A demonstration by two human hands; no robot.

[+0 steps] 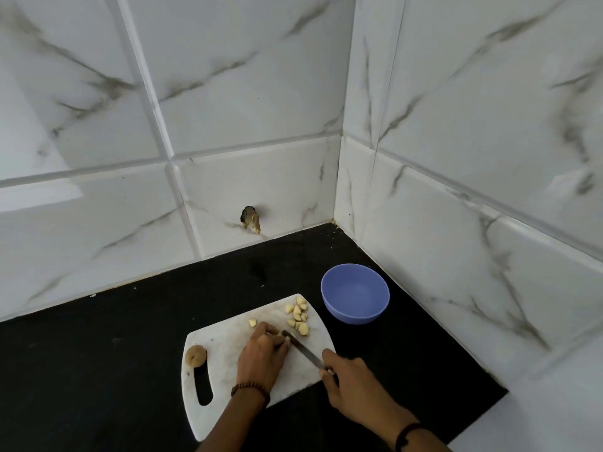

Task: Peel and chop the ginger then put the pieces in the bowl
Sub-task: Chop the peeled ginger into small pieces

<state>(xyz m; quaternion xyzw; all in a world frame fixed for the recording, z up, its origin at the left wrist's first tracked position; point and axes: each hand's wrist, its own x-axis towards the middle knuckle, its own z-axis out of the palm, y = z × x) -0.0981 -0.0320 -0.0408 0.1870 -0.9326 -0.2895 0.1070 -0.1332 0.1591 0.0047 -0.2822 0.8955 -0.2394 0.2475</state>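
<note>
Because the small peeled ginger lump [279,335] is firm, fibrous and probably damp from cutting, it will likely resist the blade a little and skid if pressed off-centre. The safest hold is from above, with curled fingers kept clear of the edge. The left hand [262,355] holds it that way, fingers bent down and pinching the lump against the white rectangular chopping board [225,340] near its centre; most of the lump is hidden under them. The right hand [350,378] is wrapped round the handle of the slim steel-bladed knife [303,351], whose tip lies just beside the left fingertips. Pale yellow chopped ginger pieces [298,316], light and stiff by the look of them, sit heaped at one o'clock on the board, with one stray chunk [253,323] at twelve; they are matte, angular and uneven in size. A round brown unpeeled ginger end [195,355] rests at nine o'clock. The round lilac plastic bowl [355,293] stands on the black countertop [130,353] at two o'clock from the board, just beside it, with nothing in it yet
</note>
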